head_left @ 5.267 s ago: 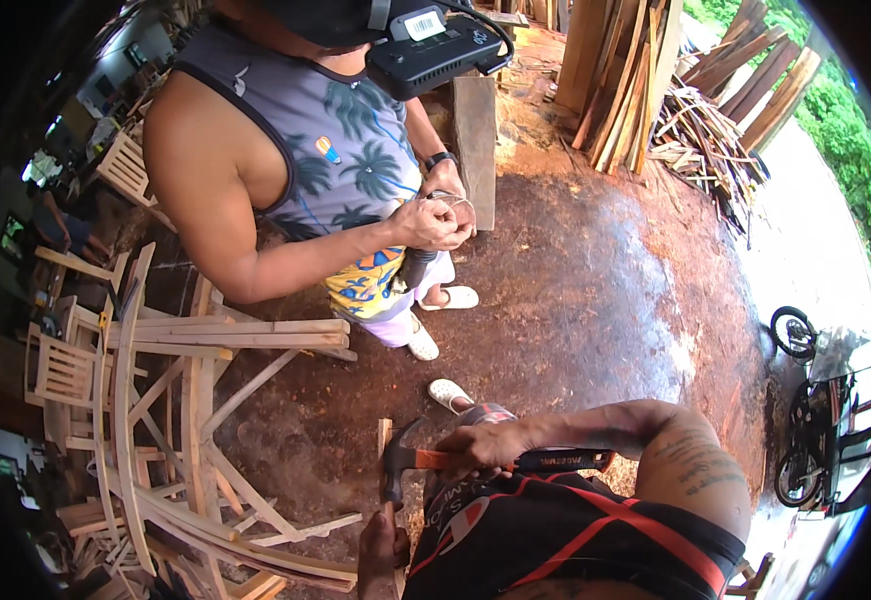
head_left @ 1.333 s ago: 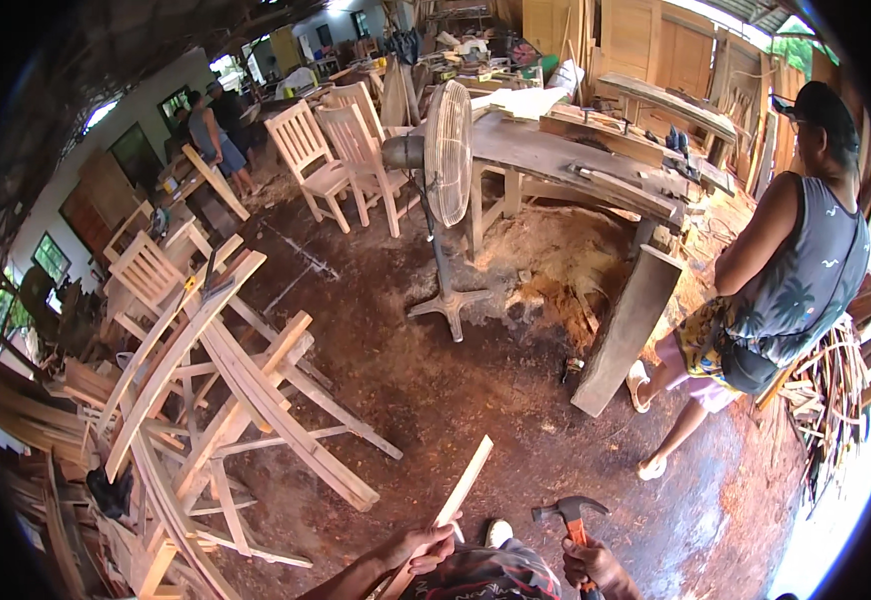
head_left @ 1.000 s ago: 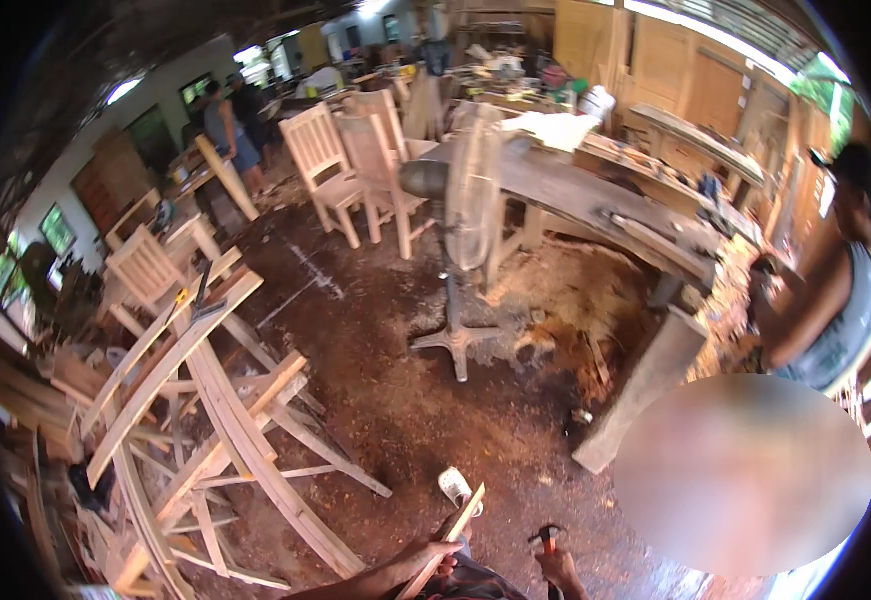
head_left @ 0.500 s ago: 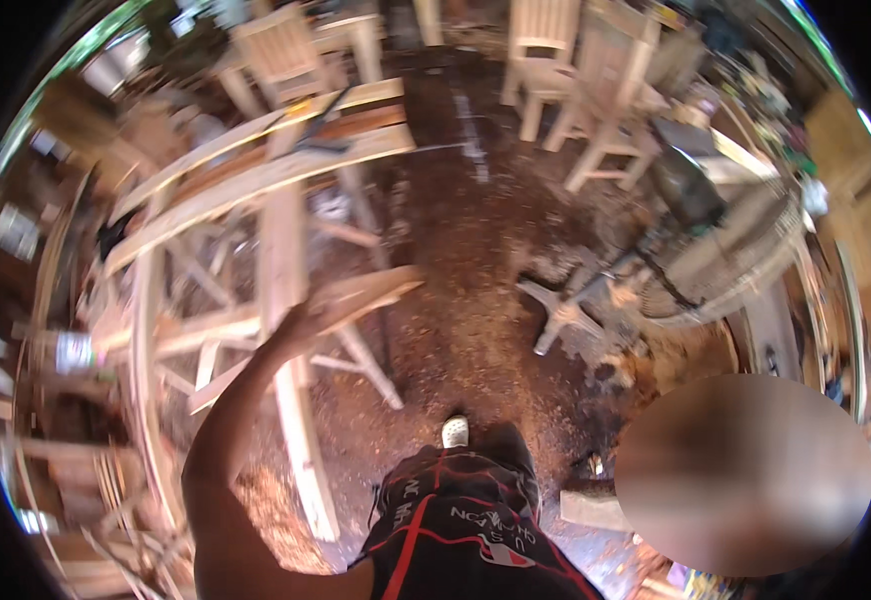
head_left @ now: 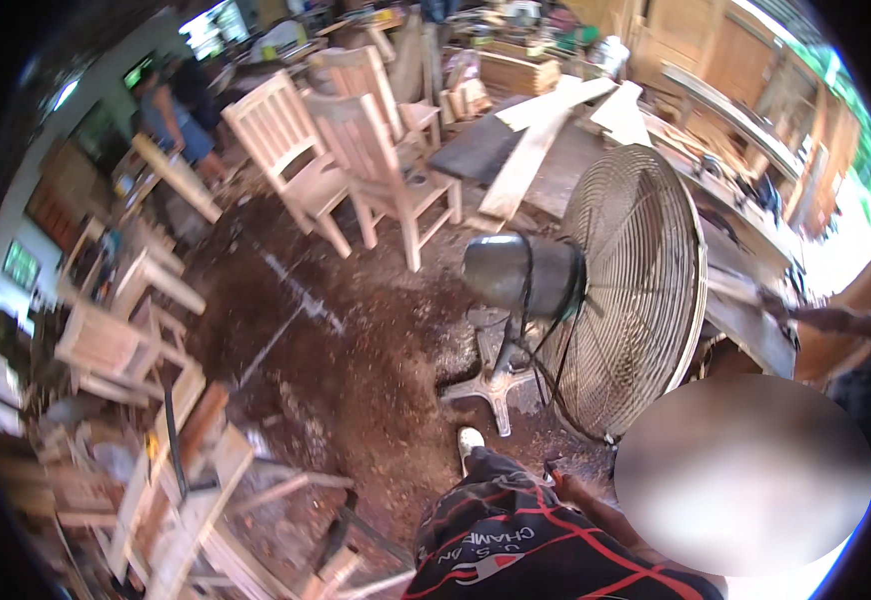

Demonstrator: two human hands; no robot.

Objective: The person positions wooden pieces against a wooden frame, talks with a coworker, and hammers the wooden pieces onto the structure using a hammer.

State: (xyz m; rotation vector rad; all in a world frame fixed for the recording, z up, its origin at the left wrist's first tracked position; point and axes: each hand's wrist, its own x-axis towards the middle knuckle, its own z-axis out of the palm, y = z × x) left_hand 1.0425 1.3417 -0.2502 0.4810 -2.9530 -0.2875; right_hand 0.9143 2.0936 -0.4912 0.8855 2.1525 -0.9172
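My right hand is low beside my right hip, over the dark shirt, with its fingers closed around something small and dark with a bit of red that I cannot make out. It is nearest the lower edge of a big pedestal fan, whose round wire cage faces right. The fan's grey motor housing points left above a star-shaped base on the floor. My left hand is out of the picture. A blurred oval hides the area to the right of my right forearm.
Unfinished wooden chairs stand ahead. At the lower left is a workbench of planks. Boards lie on a table behind the fan. Another person's arm reaches in at the right; another person stands far left. Wood dust covers the floor.
The view has swung right, bringing the fan to the middle and the workbench to the lower left. My left hand, which was by a board at the bench, has left the picture; my right hand now shows.
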